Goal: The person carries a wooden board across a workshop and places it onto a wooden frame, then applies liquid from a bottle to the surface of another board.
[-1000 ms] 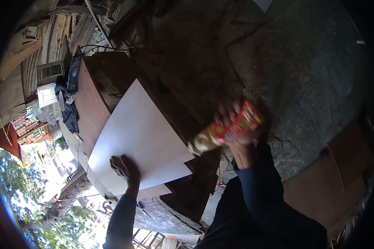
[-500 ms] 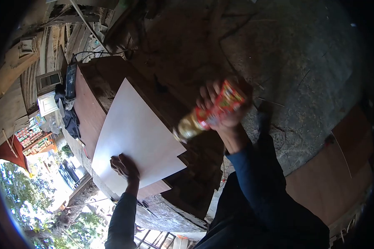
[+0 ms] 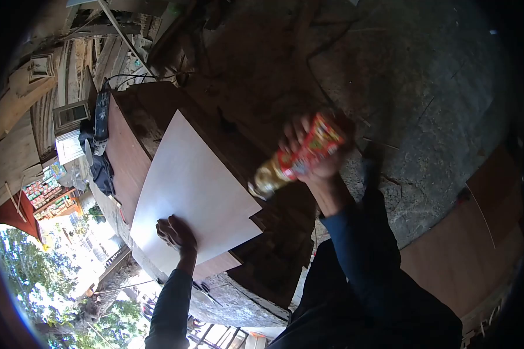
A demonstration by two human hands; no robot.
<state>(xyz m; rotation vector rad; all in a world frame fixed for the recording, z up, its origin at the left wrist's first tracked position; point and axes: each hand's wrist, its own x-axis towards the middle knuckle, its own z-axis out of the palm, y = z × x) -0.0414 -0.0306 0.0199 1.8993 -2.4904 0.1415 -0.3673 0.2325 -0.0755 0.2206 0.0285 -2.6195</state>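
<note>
Red-labelled bottle [image 3: 296,164]: grasped in right hand [image 3: 324,168], seemingly for firm control, narrow end towards white sheet [image 3: 186,168]. Left hand [image 3: 178,234]: fingers bent atop white sheet, apparently steadying it; grip unclear.

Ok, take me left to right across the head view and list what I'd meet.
Trees → left hand on the white sheet → red-and-gold bottle in the right hand → brown board.
</note>
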